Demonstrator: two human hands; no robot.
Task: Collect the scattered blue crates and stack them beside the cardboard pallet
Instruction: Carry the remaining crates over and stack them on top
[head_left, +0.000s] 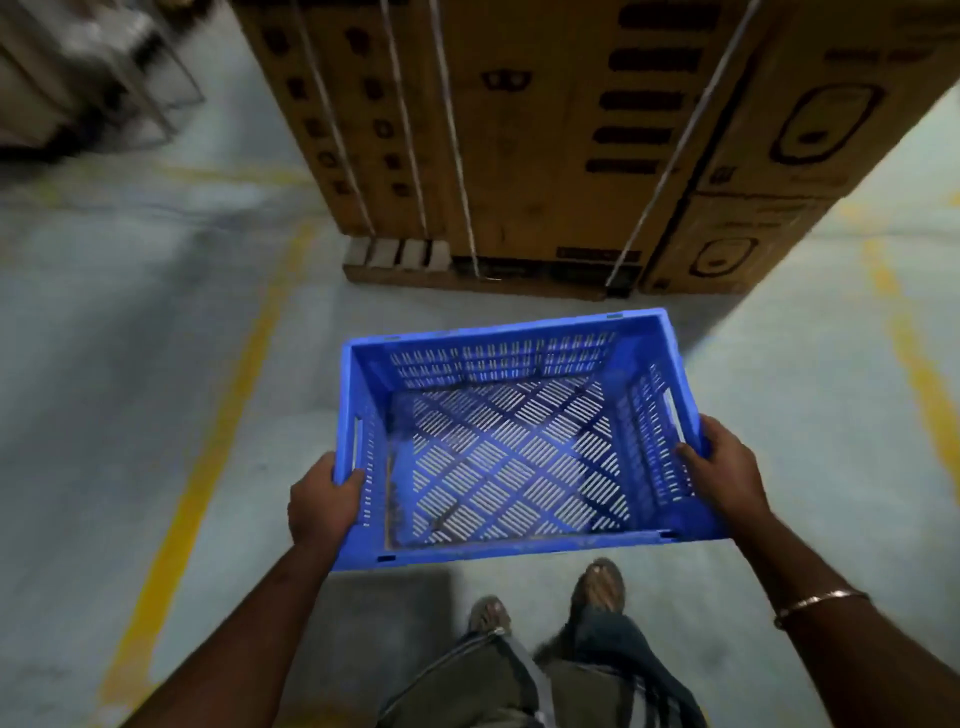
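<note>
A blue slotted plastic crate (509, 441) is held level in the air in front of me, open side up and empty. My left hand (323, 499) grips its left wall by the rim near the handle slot. My right hand (724, 467) grips the right wall the same way, with a thin bangle on that wrist. Just beyond the crate stands the cardboard pallet (545, 135), tall strapped brown boxes on a low wooden base (467, 278). No other blue crate shows in this view.
Yellow painted lines (208, 457) run along the grey concrete floor at the left and right (914, 364). A blurred metal rack or cart (88, 78) stands at the far left. My feet (597, 579) are below the crate.
</note>
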